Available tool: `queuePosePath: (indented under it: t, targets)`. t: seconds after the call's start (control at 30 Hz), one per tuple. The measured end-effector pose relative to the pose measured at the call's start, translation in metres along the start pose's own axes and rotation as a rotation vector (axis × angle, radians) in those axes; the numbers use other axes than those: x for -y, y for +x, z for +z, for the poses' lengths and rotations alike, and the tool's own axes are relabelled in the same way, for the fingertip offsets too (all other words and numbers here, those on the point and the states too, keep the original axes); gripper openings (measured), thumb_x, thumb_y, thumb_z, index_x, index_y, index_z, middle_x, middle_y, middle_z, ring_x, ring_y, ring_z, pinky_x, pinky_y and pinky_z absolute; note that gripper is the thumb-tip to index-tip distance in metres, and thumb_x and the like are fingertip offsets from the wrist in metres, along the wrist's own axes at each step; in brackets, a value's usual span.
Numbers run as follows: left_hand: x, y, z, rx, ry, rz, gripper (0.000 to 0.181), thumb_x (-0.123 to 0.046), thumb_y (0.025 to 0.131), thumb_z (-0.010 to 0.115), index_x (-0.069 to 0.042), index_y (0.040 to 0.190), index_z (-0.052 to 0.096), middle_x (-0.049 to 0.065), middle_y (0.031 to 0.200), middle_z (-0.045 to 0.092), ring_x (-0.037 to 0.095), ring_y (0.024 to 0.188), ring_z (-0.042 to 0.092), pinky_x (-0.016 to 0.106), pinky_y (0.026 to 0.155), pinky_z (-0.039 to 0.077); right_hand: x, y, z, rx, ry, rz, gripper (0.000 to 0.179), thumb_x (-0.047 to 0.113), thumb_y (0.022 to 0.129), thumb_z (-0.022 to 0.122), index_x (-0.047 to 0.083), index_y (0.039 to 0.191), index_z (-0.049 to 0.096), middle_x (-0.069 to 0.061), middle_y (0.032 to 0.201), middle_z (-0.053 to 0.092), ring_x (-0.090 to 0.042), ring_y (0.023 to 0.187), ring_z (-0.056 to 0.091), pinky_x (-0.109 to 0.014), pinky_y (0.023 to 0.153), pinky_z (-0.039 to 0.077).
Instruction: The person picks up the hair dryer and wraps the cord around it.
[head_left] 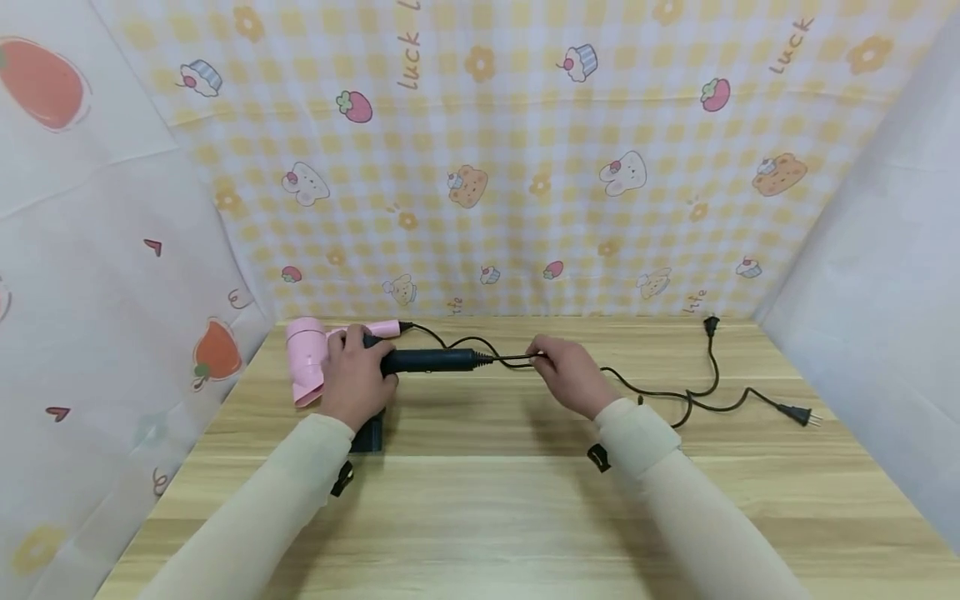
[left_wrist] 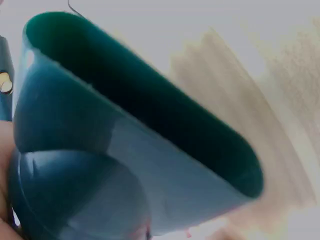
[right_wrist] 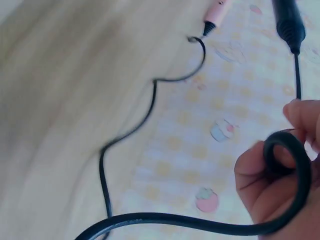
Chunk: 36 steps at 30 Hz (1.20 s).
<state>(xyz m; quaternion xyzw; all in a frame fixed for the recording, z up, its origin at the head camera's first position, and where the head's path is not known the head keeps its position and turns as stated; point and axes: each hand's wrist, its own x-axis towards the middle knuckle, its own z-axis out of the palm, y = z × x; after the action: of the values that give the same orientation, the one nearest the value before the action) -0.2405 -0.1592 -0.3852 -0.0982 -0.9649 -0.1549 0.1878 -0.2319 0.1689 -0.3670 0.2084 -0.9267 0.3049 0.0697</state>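
Note:
A dark blue hair dryer (head_left: 431, 360) is gripped around its body by my left hand (head_left: 354, 377), its handle pointing right. The dryer's flat, wide nozzle (left_wrist: 190, 175) fills the left wrist view, its slot facing the camera. My right hand (head_left: 570, 379) pinches the black cord (right_wrist: 298, 75) a short way from the handle's end. From those fingers the cord curls in a loop and trails off in the right wrist view. Behind the left hand lies a pink hair dryer (head_left: 306, 354), partly hidden by that hand.
The pink dryer's black cord (head_left: 427, 331) snakes rightward along the back of the wooden table (head_left: 480, 517). Two plugs lie at the right: one plug (head_left: 711, 325) by the back edge, another plug (head_left: 798, 414) near the right edge. A patterned cloth (head_left: 510, 150) hangs behind.

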Motion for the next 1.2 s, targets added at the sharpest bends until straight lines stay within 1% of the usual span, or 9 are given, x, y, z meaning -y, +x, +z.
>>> queuePosePath:
  t: [0.13,0.2,0.33,0.53,0.67,0.9,0.97,1.07,1.2]
  targets:
    - [-0.007,-0.004,-0.012,-0.093,-0.068,0.018,0.038,-0.013,0.08,0.075,-0.009,0.118,0.072,0.028,0.147,0.03,0.054,0.136,0.015,0.074,0.097,0.024,-0.001,-0.006,-0.016,-0.083,0.027,-0.032,0.011,0.016,0.1,0.06,0.014,0.104,0.07,-0.002,0.097,0.069,-0.014,0.075,0.06,-0.037,0.068,0.05]
    - [-0.01,-0.004,-0.019,-0.133,-0.09,0.038,0.038,-0.011,0.079,0.075,-0.008,0.116,0.072,0.027,0.15,0.028,0.056,0.139,0.011,0.073,0.098,0.028,-0.003,-0.01,-0.022,-0.127,0.035,-0.05,0.013,0.019,0.099,0.063,0.013,0.103,0.073,-0.001,0.096,0.07,-0.014,0.074,0.06,-0.037,0.068,0.051]
    - [-0.017,-0.005,-0.033,-0.199,-0.093,0.094,0.034,-0.008,0.077,0.076,-0.008,0.111,0.073,0.025,0.148,0.032,0.053,0.135,0.022,0.066,0.087,0.044,-0.01,-0.017,-0.029,-0.181,0.025,-0.095,0.019,0.023,0.097,0.065,0.012,0.107,0.077,0.001,0.095,0.071,-0.011,0.073,0.06,-0.035,0.067,0.05]
    - [-0.031,-0.007,-0.045,-0.284,-0.094,0.138,0.032,-0.007,0.077,0.074,-0.007,0.108,0.073,0.023,0.139,0.04,0.048,0.122,0.03,0.061,0.078,0.045,-0.013,-0.026,-0.033,-0.207,-0.011,-0.129,0.029,0.022,0.103,0.054,0.008,0.122,0.071,0.003,0.07,0.05,-0.013,0.055,0.039,-0.033,0.056,0.039]
    - [-0.04,-0.008,-0.046,-0.33,-0.123,0.154,0.03,-0.004,0.075,0.076,-0.003,0.105,0.074,0.026,0.134,0.044,0.05,0.12,0.032,0.06,0.087,0.041,-0.008,-0.026,-0.03,-0.158,-0.044,-0.073,0.035,0.017,0.106,0.047,0.004,0.134,0.062,0.001,0.072,0.048,-0.016,0.059,0.039,-0.034,0.058,0.039]
    - [-0.058,-0.007,-0.046,-0.331,-0.145,0.125,0.03,-0.006,0.074,0.078,-0.006,0.104,0.074,0.024,0.135,0.044,0.049,0.119,0.033,0.061,0.087,0.036,0.012,-0.025,-0.011,-0.024,-0.203,0.026,0.035,0.017,0.104,0.05,0.001,0.134,0.06,-0.016,0.102,0.071,-0.029,0.087,0.069,-0.046,0.077,0.055]
    - [-0.062,-0.007,-0.046,-0.327,-0.135,0.111,0.03,-0.006,0.074,0.078,-0.007,0.104,0.074,0.023,0.136,0.044,0.049,0.121,0.033,0.06,0.086,0.039,0.019,-0.027,-0.006,0.04,-0.273,0.004,0.038,0.016,0.104,0.05,-0.005,0.135,0.056,-0.016,0.087,0.071,-0.025,0.072,0.069,-0.042,0.066,0.056]
    - [-0.066,-0.006,-0.045,-0.318,-0.122,0.094,0.029,-0.005,0.075,0.078,-0.007,0.104,0.074,0.022,0.138,0.043,0.048,0.122,0.032,0.059,0.082,0.043,0.03,-0.034,-0.001,0.103,-0.385,-0.083,0.034,0.012,0.098,0.051,-0.008,0.126,0.058,-0.003,0.058,0.054,-0.013,0.046,0.049,-0.031,0.042,0.043]
    - [-0.067,-0.007,-0.043,-0.297,-0.128,0.072,0.029,-0.005,0.076,0.078,-0.007,0.104,0.073,0.022,0.139,0.041,0.047,0.125,0.03,0.061,0.082,0.044,0.042,-0.042,-0.006,0.104,-0.493,-0.267,0.005,0.008,0.09,0.058,0.005,0.087,0.058,0.007,0.051,0.033,-0.006,0.043,0.029,-0.025,0.039,0.028]
